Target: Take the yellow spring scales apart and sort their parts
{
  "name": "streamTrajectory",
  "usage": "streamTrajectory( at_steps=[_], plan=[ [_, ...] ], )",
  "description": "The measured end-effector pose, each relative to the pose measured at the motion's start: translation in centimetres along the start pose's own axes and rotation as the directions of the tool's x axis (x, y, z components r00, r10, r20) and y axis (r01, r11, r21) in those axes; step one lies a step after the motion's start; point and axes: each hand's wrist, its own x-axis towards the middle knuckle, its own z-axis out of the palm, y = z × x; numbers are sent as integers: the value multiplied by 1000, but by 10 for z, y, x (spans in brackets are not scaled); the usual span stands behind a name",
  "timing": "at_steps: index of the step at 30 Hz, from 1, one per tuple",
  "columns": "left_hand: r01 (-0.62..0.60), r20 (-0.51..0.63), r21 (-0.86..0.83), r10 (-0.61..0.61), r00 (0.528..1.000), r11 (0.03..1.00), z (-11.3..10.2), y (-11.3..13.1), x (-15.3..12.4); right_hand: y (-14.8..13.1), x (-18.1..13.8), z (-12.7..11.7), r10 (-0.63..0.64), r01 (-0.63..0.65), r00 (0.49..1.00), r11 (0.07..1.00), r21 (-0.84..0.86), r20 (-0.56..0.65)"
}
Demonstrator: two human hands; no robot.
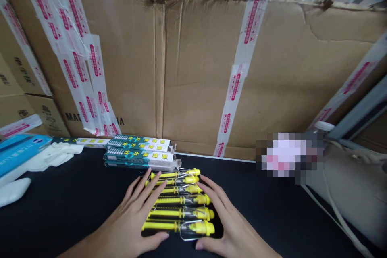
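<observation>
Head view: six yellow tools point(172, 200) in a side-by-side row on the black table point(66, 201), between my two hands. Left grip point(130, 213) is at the row's left ends, fingers spread over it, thumb apart by the nearest tool; can't tell if they're touching. Right grip point(231, 215) curves round the row's right ends, thumb and fingers apart. Printed boxes point(136, 155) stacked behind-left of the row, blue pack point(24, 151) well left of it, taped cardboard point(196, 88) upright behind it.
</observation>
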Motion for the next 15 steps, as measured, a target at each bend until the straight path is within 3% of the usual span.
streamTrajectory(
  at_steps=[3,5,8,10,15],
  plan=[
    [-28,-117,54,34,993,998,-10,7,4,4,-3,3,15,-16,996,1000,-9,-88],
    [-113,-170,81,125,977,990,-14,10,6,5,-5,5,17,-18,992,1000,-6,-123],
    [-289,-133,115,303,944,950,-13,10,7,0,-5,6,20,-18,989,1000,14,-144],
    [-349,-62,113,357,932,930,-10,9,7,-6,-5,8,14,-9,988,999,35,-154],
    [-242,-14,61,243,970,968,-5,10,10,-16,-4,18,-13,25,991,996,89,-134]
  ],
)
